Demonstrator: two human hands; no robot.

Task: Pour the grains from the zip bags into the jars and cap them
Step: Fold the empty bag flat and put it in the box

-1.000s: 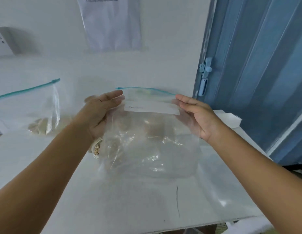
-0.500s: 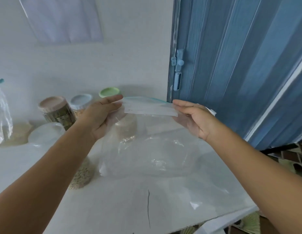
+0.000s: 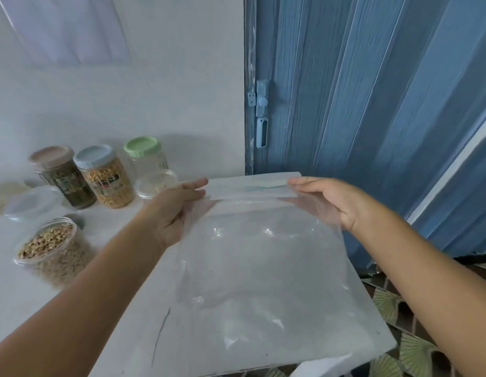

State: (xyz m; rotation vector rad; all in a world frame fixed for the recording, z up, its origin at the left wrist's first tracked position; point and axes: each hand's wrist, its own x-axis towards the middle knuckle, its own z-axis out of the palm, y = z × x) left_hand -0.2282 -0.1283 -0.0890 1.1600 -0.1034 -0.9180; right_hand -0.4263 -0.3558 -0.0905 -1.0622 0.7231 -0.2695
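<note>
An empty clear zip bag (image 3: 261, 257) hangs above the white table, stretched between both hands. My left hand (image 3: 176, 210) pinches its top left corner and my right hand (image 3: 329, 202) pinches its top right corner by the white label strip. At the left stands an uncapped jar of beige grains (image 3: 50, 247), with a clear lid (image 3: 32, 202) lying behind it. Further back are capped jars: a pink-lidded one with dark contents (image 3: 64, 176), a blue-lidded one with yellow grains (image 3: 106, 176) and a green-lidded one (image 3: 145, 153). A small clear jar (image 3: 155, 183) sits in front of the green-lidded one.
The white table (image 3: 144, 317) ends at its right and front edges near the bag. A blue folding door (image 3: 372, 104) with a latch stands on the right. Patterned floor tiles (image 3: 391, 308) show below. Part of another bag with pale grains (image 3: 5, 194) lies at the far left.
The view has swung right and down, bringing the jars into sight. Both hands have kept hold of the bag's top, which now hangs flatter and lower over the table's right end.
</note>
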